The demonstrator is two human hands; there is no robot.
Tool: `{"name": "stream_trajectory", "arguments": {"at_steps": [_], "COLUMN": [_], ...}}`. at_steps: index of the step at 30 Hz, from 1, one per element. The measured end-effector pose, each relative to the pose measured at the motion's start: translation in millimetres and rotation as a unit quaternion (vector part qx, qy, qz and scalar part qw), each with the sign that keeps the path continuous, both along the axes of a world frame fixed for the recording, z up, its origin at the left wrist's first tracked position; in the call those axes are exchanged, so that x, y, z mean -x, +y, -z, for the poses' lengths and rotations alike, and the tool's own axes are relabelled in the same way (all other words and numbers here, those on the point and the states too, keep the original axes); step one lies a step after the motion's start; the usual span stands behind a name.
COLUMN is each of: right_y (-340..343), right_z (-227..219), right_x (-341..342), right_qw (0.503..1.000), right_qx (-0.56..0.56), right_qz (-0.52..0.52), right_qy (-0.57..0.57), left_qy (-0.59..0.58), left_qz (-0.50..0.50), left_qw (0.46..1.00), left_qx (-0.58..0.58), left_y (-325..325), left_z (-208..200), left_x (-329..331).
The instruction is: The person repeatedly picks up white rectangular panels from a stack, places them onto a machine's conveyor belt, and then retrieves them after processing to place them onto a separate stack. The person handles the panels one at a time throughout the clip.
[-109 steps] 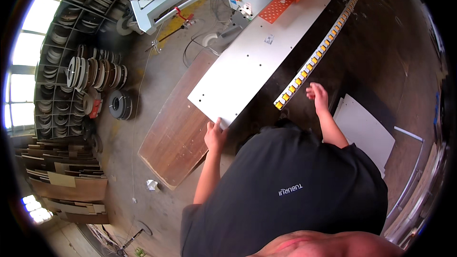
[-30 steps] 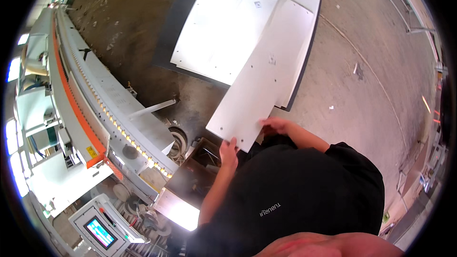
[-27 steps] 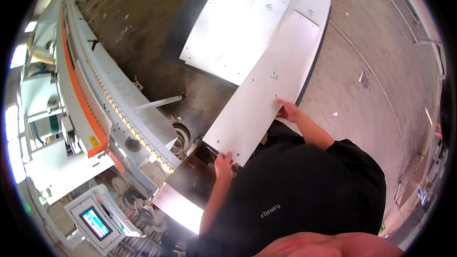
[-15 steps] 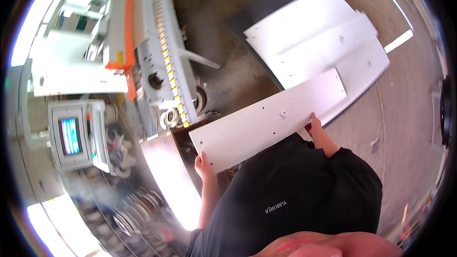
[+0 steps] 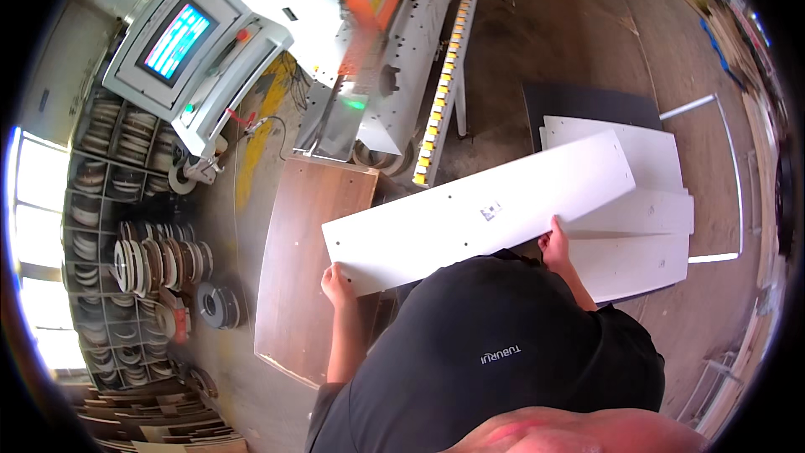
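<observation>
A long white panel (image 5: 537,189) with small dark holes and a small label is held across my front. My left hand (image 5: 337,287) grips its left end at the near corner, thumb on top and the fingers hidden underneath. Along the near edge toward the right, my right hand (image 5: 555,245) is closed on the same panel. The panel's right end hangs over a stack of white panels (image 5: 633,260). Beneath its left end is a brown wood-grain table (image 5: 306,235).
A machine with a row of yellow rollers (image 5: 436,122) stands ahead. To the left are a control console (image 5: 180,46) with a lit screen and racks of edge-band rolls (image 5: 155,260). A white metal frame (image 5: 740,176) lies beyond the stack on the right.
My view has swung left, bringing the console and table more into sight. Both hands keep hold of the white panel, which now reaches less far over the stack.
</observation>
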State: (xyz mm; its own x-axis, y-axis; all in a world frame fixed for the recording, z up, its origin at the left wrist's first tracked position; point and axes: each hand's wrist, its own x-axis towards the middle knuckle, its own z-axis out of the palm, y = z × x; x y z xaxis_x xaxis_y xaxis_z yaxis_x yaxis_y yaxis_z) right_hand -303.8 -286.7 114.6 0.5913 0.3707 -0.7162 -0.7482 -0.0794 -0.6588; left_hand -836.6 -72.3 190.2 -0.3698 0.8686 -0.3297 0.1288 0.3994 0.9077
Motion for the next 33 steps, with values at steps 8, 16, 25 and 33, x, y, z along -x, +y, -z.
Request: {"name": "stream_trajectory", "arguments": {"at_steps": [8, 16, 25, 33], "right_y": [199.6, 364.9, 420.6, 431.1], "right_z": [-55.2, -44.2, -57.7, -51.6], "right_x": [54.0, 137.0, 173.1, 177.5], "right_qw": [0.965, 0.907, 0.839, 0.855], "right_qx": [-0.004, -0.042, -0.054, -0.134], "right_qz": [-0.251, -0.409, -0.521, -0.486], "right_qy": [-0.079, -0.090, -0.146, -0.126], "left_qy": [0.077, 0.074, 0.397, 0.374], "left_qz": [-0.086, -0.291, -0.191, -0.257], "left_qw": [0.993, 0.953, 0.889, 0.882], "left_qx": [0.004, -0.027, 0.123, 0.128], "left_y": [-44.9, -66.2, -121.3, -138.9], "left_z": [33.6, 5.1, 21.8, 56.3], "left_x": [116.4, 129.8, 165.5, 166.2]}}
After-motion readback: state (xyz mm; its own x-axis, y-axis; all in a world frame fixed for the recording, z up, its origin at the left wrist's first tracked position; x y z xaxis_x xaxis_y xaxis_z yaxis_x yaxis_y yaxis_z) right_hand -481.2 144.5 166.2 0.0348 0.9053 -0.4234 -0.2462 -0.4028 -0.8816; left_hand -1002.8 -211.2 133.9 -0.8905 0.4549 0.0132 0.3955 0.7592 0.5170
